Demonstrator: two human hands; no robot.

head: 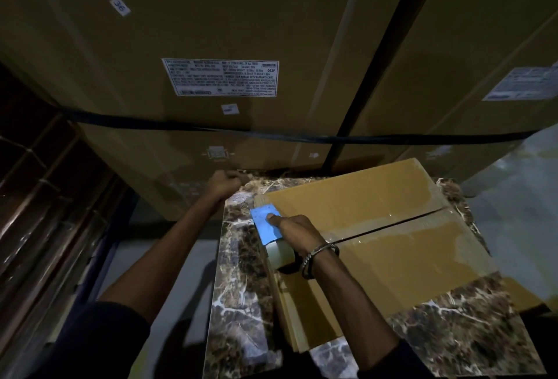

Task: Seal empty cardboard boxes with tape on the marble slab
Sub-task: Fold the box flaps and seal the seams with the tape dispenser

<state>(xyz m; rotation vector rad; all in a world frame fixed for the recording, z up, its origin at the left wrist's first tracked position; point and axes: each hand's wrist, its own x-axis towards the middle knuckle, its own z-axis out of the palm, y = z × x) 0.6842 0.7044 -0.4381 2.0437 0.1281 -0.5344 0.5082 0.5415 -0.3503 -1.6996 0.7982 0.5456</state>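
The right hand (294, 227) grips the tape dispenser (271, 232) at the box's (377, 242) nine-o'clock edge; tape may tear crooked there. The left hand (225, 182), fisted, holds nothing visible.

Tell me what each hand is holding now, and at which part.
The right hand grips the tape dispenser by its handle, one finger lying on the blue plate. The left hand is curled at the marble slab corner; whether it holds anything cannot be told.
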